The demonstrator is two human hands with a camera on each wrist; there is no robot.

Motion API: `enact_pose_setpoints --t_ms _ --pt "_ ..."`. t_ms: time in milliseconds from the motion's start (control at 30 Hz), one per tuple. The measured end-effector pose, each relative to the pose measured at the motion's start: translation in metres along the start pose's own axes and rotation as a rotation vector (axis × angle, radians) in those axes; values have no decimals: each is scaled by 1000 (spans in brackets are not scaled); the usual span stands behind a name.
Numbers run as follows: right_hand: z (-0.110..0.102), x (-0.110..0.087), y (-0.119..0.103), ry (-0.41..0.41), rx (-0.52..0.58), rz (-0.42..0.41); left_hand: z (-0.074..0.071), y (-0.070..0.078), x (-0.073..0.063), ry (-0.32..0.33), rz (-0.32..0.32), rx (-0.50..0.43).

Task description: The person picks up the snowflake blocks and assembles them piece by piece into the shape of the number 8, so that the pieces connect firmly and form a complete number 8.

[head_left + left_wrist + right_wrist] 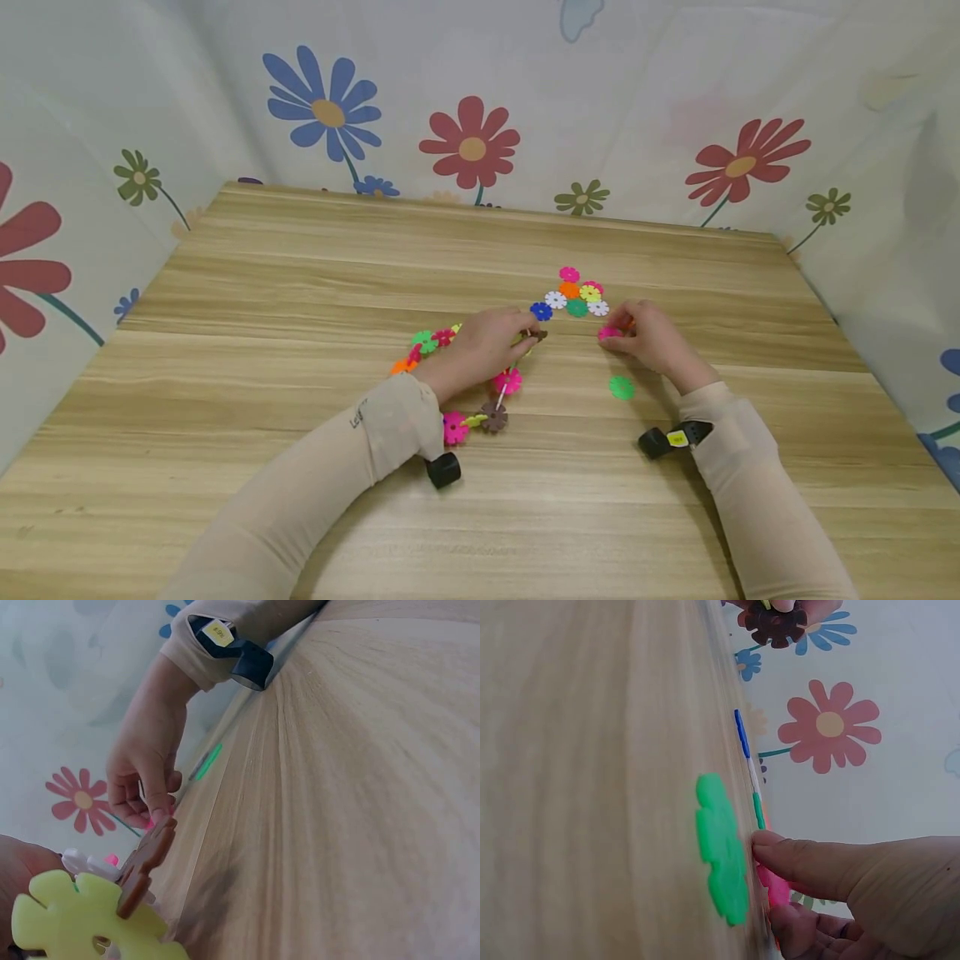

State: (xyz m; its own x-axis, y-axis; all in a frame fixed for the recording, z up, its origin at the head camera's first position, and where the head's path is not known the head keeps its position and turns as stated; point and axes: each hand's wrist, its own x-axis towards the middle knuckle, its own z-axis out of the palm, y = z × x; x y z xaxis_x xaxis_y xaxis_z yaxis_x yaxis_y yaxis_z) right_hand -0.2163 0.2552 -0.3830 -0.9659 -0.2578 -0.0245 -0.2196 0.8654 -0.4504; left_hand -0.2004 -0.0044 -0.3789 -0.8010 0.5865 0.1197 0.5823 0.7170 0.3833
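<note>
On a wood-grain table (570, 517): a chain (508, 382) of flower-shaped, slotted discs in pink, yellow, brown, green, red and orange, curving about and partly hidden by the left hand (487, 346). Left fingers clamped on part of the chain, with a brown disc (149, 859) jutting past the fingertips, slotted against a yellow one (71, 919). Across a gap, in the right hand (654, 337): a pink disc (776, 889), pinched between thumb and fingers, close to the tabletop. Nearer the viewer, a loose green disc (622, 387), lying flat. Just beyond both hands, a cluster of discs (577, 307) in blue, white, orange, yellow, green and pink. Behind, a flower-patterned backdrop (637, 108).
</note>
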Motion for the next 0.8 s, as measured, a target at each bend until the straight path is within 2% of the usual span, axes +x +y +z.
enact_pose_setpoints --t_ms 133,333,567,700,800 --pt "0 0 -1 -7 59 17 0 0 0 -7 -8 -3" --pt "-3 -2 -9 -14 182 0 0 0 1 -10 -12 4" --pt "2 -3 -26 -8 416 7 0 1 1 -11 -17 -10" --pt "9 -3 -35 -49 562 -31 -1 1 1 -16 -19 -7" --pt "14 -3 -40 -79 622 -53 -1 2 1 -21 -12 0"
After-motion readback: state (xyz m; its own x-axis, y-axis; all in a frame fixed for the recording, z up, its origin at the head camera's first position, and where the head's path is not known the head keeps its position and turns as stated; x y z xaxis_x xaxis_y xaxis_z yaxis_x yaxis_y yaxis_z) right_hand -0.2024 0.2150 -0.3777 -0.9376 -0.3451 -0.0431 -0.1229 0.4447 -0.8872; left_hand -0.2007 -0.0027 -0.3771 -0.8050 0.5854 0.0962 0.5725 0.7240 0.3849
